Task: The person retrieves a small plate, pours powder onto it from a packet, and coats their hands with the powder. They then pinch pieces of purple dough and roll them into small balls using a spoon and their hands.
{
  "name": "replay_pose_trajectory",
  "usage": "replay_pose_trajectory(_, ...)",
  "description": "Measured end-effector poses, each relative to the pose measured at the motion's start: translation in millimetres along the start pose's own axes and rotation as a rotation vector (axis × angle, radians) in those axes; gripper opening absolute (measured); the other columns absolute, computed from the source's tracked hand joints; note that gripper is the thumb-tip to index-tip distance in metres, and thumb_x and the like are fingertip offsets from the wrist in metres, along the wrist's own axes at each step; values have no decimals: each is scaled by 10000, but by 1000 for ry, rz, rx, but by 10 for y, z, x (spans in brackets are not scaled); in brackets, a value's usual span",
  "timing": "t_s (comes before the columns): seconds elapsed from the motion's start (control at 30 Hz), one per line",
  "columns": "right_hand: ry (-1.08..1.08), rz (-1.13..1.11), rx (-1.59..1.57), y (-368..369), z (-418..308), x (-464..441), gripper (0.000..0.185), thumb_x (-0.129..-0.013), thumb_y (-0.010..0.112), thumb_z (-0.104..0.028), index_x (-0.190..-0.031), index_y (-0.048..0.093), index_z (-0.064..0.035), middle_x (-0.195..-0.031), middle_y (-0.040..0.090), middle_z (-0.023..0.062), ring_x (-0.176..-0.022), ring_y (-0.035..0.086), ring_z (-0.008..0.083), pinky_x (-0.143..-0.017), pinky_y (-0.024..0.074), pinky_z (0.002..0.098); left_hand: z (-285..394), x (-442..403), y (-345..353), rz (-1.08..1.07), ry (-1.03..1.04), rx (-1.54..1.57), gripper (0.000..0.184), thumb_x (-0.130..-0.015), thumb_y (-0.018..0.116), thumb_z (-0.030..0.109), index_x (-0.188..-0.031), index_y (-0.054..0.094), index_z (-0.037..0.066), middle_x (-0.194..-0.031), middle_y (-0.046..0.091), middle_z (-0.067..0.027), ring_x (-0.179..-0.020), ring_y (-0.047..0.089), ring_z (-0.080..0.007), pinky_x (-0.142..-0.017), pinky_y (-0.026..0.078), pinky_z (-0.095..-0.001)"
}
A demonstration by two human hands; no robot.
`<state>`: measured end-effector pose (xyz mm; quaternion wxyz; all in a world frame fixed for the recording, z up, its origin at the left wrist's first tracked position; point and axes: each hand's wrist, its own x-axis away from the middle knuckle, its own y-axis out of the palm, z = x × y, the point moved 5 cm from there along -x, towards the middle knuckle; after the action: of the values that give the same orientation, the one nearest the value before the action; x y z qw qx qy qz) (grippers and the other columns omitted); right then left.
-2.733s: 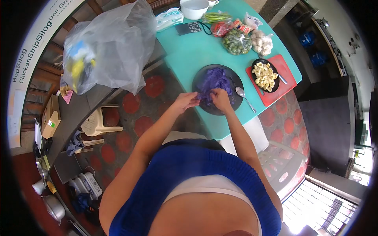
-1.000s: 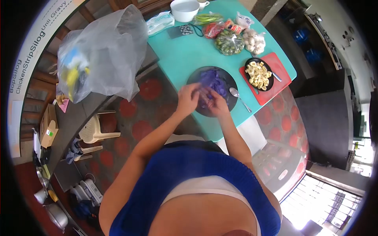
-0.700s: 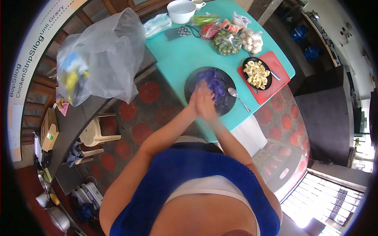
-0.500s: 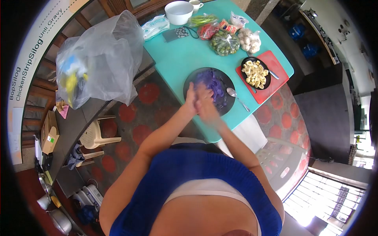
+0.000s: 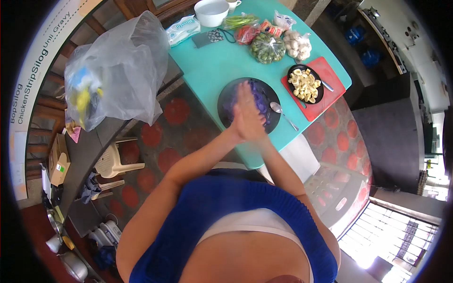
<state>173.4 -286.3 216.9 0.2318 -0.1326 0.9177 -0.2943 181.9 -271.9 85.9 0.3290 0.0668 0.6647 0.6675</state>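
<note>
Presently, the left hand (image 5: 243, 109) and right hand (image 5: 257, 129) meet palm to palm over the near part of the black plate (image 5: 224, 107), where the purple mash (image 5: 259, 100) lies. The left fingers appear straight and pressed together; the right fingers are blurred and partly hidden, so their state cannot be determined, nor can any palm contents. Ideally, palm pressure should be light and even, clear of the spoon (image 5: 276, 107).

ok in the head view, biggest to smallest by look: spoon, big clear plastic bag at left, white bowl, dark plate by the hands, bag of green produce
1. Big clear plastic bag
2. Dark plate
3. White bowl and bag of green produce: too alike to rank
4. Spoon
</note>
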Motion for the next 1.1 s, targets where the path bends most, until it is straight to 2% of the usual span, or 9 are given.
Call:
replay_pose_trajectory(0.07, 82, -8, 48, -55, 375, -4, 651, -982, 302, -394, -1484, 159, -4, -1540, 93, 250, -1424, 74, 433, -1137, 70, 524, 42, -164, 884, 574, 35, -329, 929, -826, 346, 780, -1499, 200, 157, -1517, 272, -19, -1363, 315, -260, -1073, 298, -478)
replay_pose_trajectory(0.23, 93, -63, 34, -12, 34, 173, 628, -993, 215, -431, -1500, 149, -66, -1559, 65, 197, -1437, 59, 385, -1135, 62, 534, 123, 18, 144, 724, -105, -202, 910, -823, 272, 800, -1516, 115, 231, -1547, 206, -25, -1408, 230, -285, -1055, 294, -539)
replay_pose_trajectory(0.4, 126, 4, 100, -170, 255, -92, 642, -982, 233, -438, -1502, 149, -71, -1555, 58, 215, -1432, 45, 414, -1135, 60, 532, -48, 10, 140, 655, 7, -247, 914, -821, 255, 802, -1519, 98, 233, -1570, 144, -50, -1422, 197, -275, -1089, 224, -546)
replay_pose_trajectory(0.47, 206, 22, 88, -133, 619, 47, 649, -982, 233, -451, -1503, 146, -75, -1555, 52, 218, -1432, 38, 415, -1132, 50, 544, -47, -46, 443, 334, -171, 691, 875, -825, 255, 796, -1512, 164, 261, -1570, 164, -18, -1418, 210, -250, -1095, 209, -539)
replay_pose_trajectory(0.6, 88, 97, 61, -33, 339, 288, 646, -987, 173, -483, -1502, 156, -93, -1551, 58, 224, -1424, 27, 436, -1105, 52, 608, 62, -70, 376, 574, -7, -300, 850, -830, 236, 791, -1506, 195, 277, -1562, 189, 1, -1415, 217, -239, -1129, 159, -496)
replay_pose_trajectory(0.67, 37, 84, 24, -103, 2, 171, 687, -948, 313, -463, -1474, 212, -33, -1518, 137, 263, -1403, 105, 456, -1099, 87, 606, -53, -78, 173, 824, -90, -233, 845, -829, 222, 795, -1504, 196, 288, -1558, 200, -11, -1407, 232, -238, -1126, 173, -483)
replay_pose_trajectory(0.73, 13, 83, 6, -138, 14, 88, 711, -928, 383, -454, -1459, 241, -3, -1501, 177, 283, -1392, 145, 466, -1096, 105, 604, -120, -32, -373, 422, 229, -397, 869, -829, 214, 799, -1501, 218, 248, -1528, 266, -29, -1388, 269, -237, -1114, 214, -475)
replay_pose_trajectory(0.83, 205, 88, 140, -266, 560, -11, 691, -971, 102, -543, -1505, 157, -107, -1549, 87, 216, -1419, 55, 432, -1117, 33, 585, -156, -82, 610, 556, -201, -135, 900, -832, 217, 796, -1481, 272, 175, -1480, 337, -59, -1356, 321, -243, -1098, 257, -455)
replay_pose_trajectory(1.1, 341, 148, -49, -250, 837, 212, 658, -983, 55, -494, -1498, 186, -106, -1545, 140, 193, -1422, 50, 419, -1149, 22, 489, -114, -84, 506, 551, -198, 2, 888, -840, 226, 786, -1427, 356, 133, -1382, 438, -72, -1295, 398, -246, -1077, 300, -426)
